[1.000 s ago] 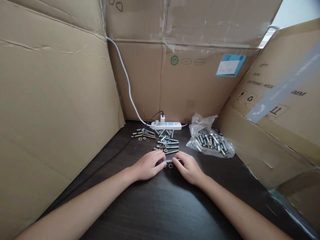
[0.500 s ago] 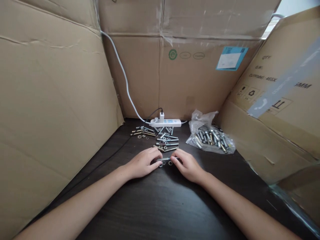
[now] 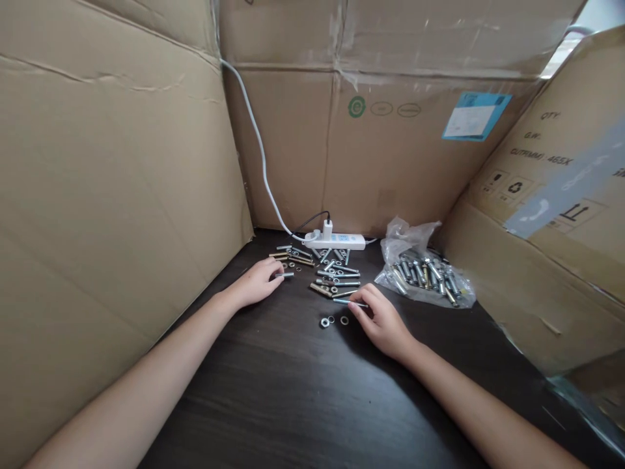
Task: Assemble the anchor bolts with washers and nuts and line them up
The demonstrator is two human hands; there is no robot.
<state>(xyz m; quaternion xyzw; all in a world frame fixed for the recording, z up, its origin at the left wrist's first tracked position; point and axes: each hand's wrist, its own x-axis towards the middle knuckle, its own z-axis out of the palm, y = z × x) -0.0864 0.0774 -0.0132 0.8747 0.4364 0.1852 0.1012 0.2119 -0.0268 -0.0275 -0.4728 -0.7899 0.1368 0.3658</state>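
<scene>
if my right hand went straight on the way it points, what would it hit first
Besides the slim bolt it holds, your right hand would probably first meet the bolt lying just beyond, at the near edge of the spread hardware, though its height is hard to judge.

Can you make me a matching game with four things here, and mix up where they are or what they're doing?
1. power strip
2. plastic bag
3. hex nut
4. left hand

A. on the dark table, near a washer
B. holding a small metal piece
C. by the back cardboard
D. on the right, with bolts inside

Pairs: 1-C, 2-D, 3-A, 4-B
</scene>
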